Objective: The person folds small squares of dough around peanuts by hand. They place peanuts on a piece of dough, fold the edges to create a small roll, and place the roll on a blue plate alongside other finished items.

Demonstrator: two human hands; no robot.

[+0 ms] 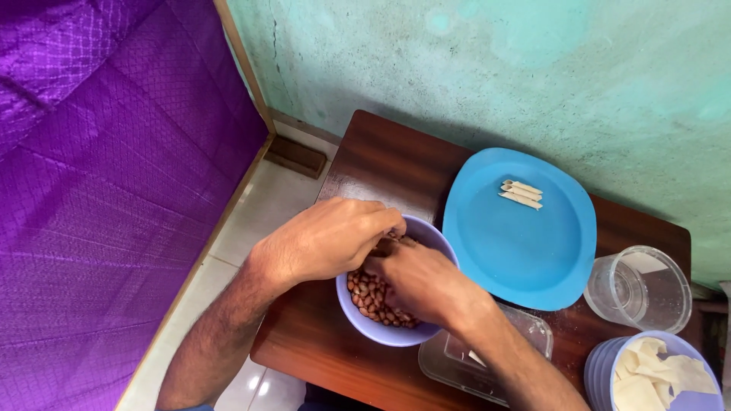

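A lilac bowl (384, 332) full of brown beans (365, 295) stands at the near left of a dark wooden table (381, 156). Both my hands reach into it. My left hand (327, 237) curls over the bowl's far left rim, fingertips pinched together over the beans. My right hand (419, 278) lies across the bowl's right side, fingers bent down among the beans. What the fingertips pinch is hidden. To the right a blue plate (525, 243) carries three pale tube pasta pieces (521, 193).
A clear plastic cup (640, 288) stands at the right, a clear rectangular container (464, 365) under my right forearm. Stacked lilac bowls (601, 377) at the bottom right hold pale flat pasta pieces (655, 373). A purple quilted cover (106, 167) fills the left; a green wall (495, 68) is behind.
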